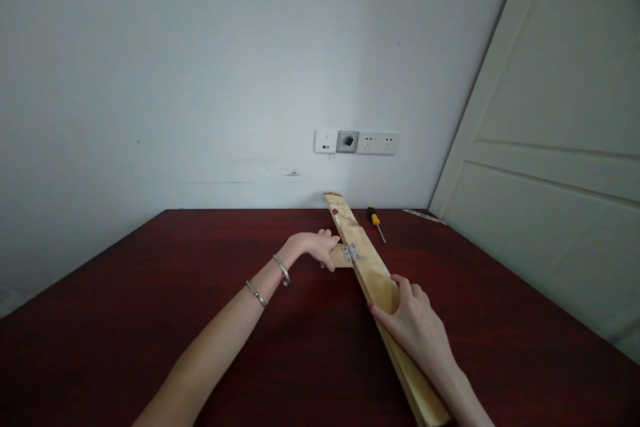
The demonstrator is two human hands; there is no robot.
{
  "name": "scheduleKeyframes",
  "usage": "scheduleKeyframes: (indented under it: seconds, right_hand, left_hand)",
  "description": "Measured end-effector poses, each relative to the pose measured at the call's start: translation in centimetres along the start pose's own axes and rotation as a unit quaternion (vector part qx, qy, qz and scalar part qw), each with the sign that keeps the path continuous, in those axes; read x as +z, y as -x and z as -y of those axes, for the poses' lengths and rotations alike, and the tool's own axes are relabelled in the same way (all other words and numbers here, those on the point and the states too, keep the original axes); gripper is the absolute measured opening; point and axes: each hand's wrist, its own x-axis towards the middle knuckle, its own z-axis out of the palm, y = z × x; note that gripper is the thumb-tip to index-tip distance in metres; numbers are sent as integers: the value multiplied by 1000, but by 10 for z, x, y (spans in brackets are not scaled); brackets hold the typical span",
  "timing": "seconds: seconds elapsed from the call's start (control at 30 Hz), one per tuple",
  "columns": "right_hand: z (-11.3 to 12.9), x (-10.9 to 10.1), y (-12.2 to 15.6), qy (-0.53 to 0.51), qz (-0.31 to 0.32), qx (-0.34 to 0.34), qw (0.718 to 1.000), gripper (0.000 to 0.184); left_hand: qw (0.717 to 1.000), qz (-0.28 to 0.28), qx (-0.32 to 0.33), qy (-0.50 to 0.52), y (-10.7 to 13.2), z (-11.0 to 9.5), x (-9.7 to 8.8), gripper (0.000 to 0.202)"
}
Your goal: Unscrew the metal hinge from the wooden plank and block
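Note:
A long pale wooden plank [367, 260] lies slantwise on the dark red table [150, 293], running from the back wall toward me. A small metal hinge [351, 252] joins it to a short wooden piece [339, 256] on its left side. My left hand [315, 247] is curled around that short piece beside the hinge. My right hand [410, 320] grips the plank lower down, thumb on the near edge and fingers over the top. Two bracelets sit on my left wrist.
A screwdriver [376, 221] with a yellow and black handle lies right of the plank near the wall. A thin flat strip [424, 215] rests at the table's back right corner. Wall sockets [356, 142] sit above. A white door [550, 167] stands at the right.

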Motion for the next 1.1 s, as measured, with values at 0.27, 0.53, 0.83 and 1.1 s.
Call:
scheduleKeyframes:
  seconds: [0.27,0.53,0.83,1.1]
  right_hand:
    - [53,23,17,11,13,-44,999,52]
    - [88,29,17,47,-7,-82,995,44]
    - [90,34,20,80,-27,-79,993,40]
    - [88,35,23,87,-20,-70,994,41]
  left_hand:
    - [995,82,-55,18,34,46,25,94]
    - [991,103,-84,34,46,80,40,78]
    - [991,75,-61,94,40,87,55,88]
    - [990,52,-44,120,35,92,62,91]
